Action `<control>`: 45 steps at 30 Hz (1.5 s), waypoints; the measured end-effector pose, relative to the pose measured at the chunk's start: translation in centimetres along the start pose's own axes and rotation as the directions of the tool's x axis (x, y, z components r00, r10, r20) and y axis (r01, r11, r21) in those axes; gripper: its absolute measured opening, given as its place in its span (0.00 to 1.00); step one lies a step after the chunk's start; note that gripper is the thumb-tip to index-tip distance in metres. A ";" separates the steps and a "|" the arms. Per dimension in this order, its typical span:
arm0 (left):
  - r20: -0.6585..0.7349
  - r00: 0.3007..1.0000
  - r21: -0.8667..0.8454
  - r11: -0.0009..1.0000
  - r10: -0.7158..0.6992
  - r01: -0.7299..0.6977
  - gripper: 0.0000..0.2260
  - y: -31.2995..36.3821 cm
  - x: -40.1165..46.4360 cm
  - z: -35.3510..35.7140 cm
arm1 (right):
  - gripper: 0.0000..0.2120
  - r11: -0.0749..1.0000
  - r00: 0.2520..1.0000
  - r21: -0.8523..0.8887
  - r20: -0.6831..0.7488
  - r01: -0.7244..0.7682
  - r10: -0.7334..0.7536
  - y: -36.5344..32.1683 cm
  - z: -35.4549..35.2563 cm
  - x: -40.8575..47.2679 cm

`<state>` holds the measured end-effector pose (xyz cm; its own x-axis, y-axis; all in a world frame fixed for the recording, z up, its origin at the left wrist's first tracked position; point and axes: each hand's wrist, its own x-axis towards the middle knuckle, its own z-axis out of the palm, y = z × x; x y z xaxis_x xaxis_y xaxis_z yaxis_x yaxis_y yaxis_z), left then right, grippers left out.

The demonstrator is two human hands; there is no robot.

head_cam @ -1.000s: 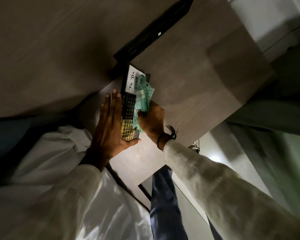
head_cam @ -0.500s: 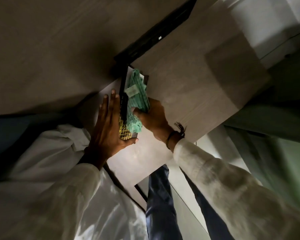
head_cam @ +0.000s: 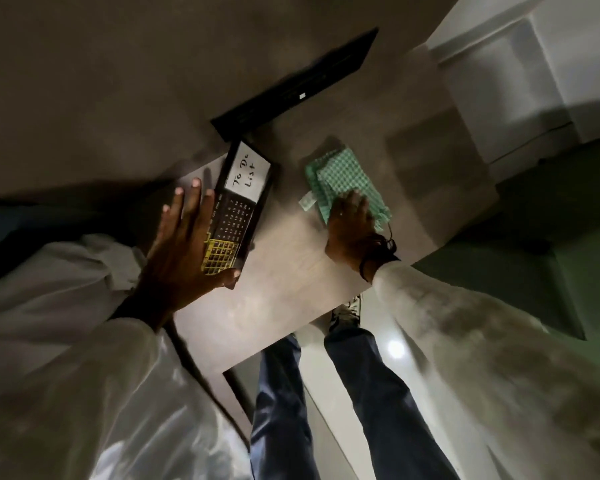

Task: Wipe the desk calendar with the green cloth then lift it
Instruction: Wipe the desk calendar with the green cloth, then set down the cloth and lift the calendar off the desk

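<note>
Head view looks down on a grey wood-grain desk (head_cam: 291,271) in dim light. The calendar (head_cam: 240,206) stands on it, a dark frame with a white panel reading "To Do List", a black grid of dates under that and a yellow grid at the near end. The left hand (head_cam: 184,251) is spread flat, fingers (head_cam: 181,209) straight and together, lying along the calendar's left side with the thumb touching its near corner; it covers part of the left edge and of the yellow grid. Whether the palm presses on the frame or only rests by it cannot be told.

The cloth (head_cam: 343,178), green and checked, lies folded on the desk to the right of the calendar, apart from it with bare desk between. The right hand (head_cam: 352,226) rests palm down on the cloth's near end, fingers curled onto the fabric and hiding that part; a firm grip cannot be told. A dark band (head_cam: 378,251) circles that wrist.

Behind the calendar a black bar (head_cam: 291,95) lies slanted across the desk, just beyond the frame's far end. Both sleeves (head_cam: 482,341) are pale. Below the desk edge show blue trousers (head_cam: 368,393) and a shoe (head_cam: 347,310) on a glossy floor (head_cam: 395,351).
</note>
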<state>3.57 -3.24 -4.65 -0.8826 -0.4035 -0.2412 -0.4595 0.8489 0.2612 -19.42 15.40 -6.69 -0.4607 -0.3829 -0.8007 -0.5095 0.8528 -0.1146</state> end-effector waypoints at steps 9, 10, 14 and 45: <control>0.041 0.772 -0.479 0.666 -0.634 0.572 0.45 5.1 -3.0 -1.5 | 0.29 0.865 0.972 0.462 -0.212 0.193 -0.103 -6.7 -7.8 -1.0; 0.125 0.652 -0.571 0.483 -0.748 0.663 0.45 6.2 -3.2 -2.0 | 0.28 0.846 0.976 0.499 -0.191 0.189 -0.105 -8.2 -8.9 -0.8; 0.530 0.208 -0.756 -0.348 -0.822 0.554 0.35 8.6 -1.9 -4.2 | 0.23 0.868 0.990 0.475 -0.064 0.143 -0.127 -13.1 -10.5 1.1; 0.631 0.428 -0.754 -0.641 -0.647 0.143 0.29 0.2 1.7 -8.3 | 0.48 0.450 0.998 0.891 0.049 -0.060 0.037 -9.6 -6.3 6.1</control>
<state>1.16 -6.62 2.72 -0.0175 -0.5062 -0.8623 0.0937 -0.8594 0.5026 -21.91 2.60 -6.77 -0.4434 -0.3332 -0.8321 0.4462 0.7231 -0.5273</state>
